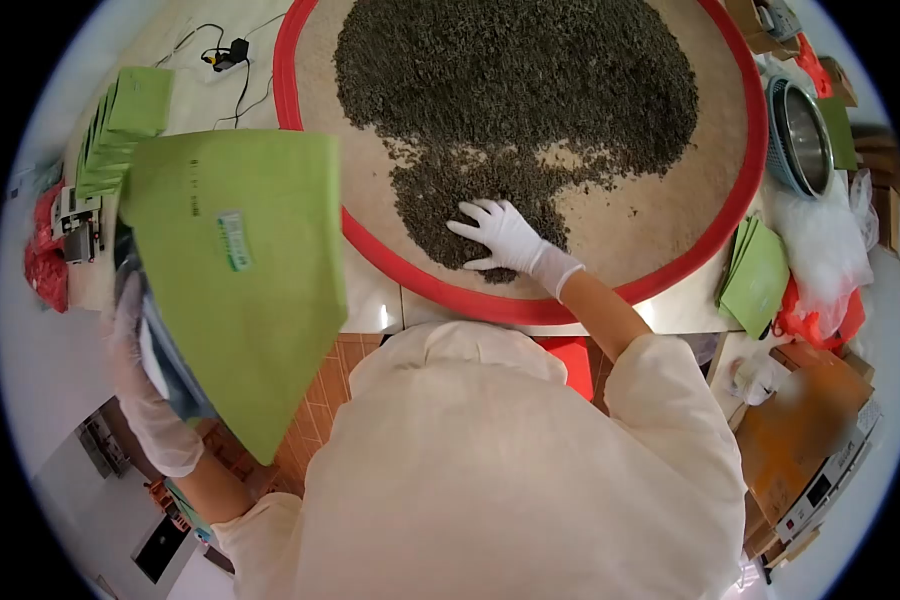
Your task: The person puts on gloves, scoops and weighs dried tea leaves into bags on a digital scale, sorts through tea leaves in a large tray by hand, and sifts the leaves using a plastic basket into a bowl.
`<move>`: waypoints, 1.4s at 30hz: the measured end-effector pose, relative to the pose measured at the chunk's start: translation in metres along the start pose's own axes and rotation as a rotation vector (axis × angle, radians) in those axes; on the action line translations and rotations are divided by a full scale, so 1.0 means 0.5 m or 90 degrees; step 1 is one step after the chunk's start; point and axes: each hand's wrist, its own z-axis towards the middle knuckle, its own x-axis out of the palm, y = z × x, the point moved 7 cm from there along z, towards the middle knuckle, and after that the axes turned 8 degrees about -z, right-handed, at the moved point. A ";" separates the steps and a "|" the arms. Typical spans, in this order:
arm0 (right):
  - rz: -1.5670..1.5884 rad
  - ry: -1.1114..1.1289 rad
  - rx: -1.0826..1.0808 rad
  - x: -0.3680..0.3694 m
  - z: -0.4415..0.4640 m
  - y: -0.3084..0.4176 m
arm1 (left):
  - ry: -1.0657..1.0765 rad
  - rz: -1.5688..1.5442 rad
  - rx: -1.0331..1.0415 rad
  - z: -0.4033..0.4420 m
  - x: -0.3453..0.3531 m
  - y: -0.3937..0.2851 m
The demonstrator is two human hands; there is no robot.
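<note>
Head view: two gloved hands. The left hand (137, 370) grasps one large green bag (240, 320), bearing one label (234, 240), at the tray's left side. The right hand (500, 236) lies open, fingers spread, on the smaller pile (430, 200) of two adjoining dark tea-like piles inside one red-rimmed round tray (635, 225). Beyond: two stacks of green packets, left (138, 102) and right (757, 275), individual counts unclear; one steel bowl (808, 135).

Green bag (260, 260) in left grip (130, 350); right grip (500, 238) on dark pile (435, 195).
</note>
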 end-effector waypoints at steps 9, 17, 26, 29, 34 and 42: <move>0.397 -0.190 0.408 -0.010 -0.092 -0.065 | 0.213 0.079 -0.060 -0.028 0.287 0.095; 1.021 -0.423 0.634 -0.179 -0.155 -0.068 | 0.264 0.358 0.029 -0.040 0.410 0.160; 1.083 -0.542 0.394 -0.497 -0.014 0.076 | 0.330 0.483 0.116 -0.056 0.480 0.193; 0.848 -0.499 0.378 -0.463 0.036 0.098 | 0.316 0.499 0.158 -0.061 0.482 0.191; 0.372 -0.367 0.329 -0.480 0.025 0.134 | 0.289 0.464 0.315 -0.053 0.452 0.201; 0.647 -0.566 0.465 -0.577 -0.102 0.118 | 0.188 0.304 0.166 0.023 0.280 0.147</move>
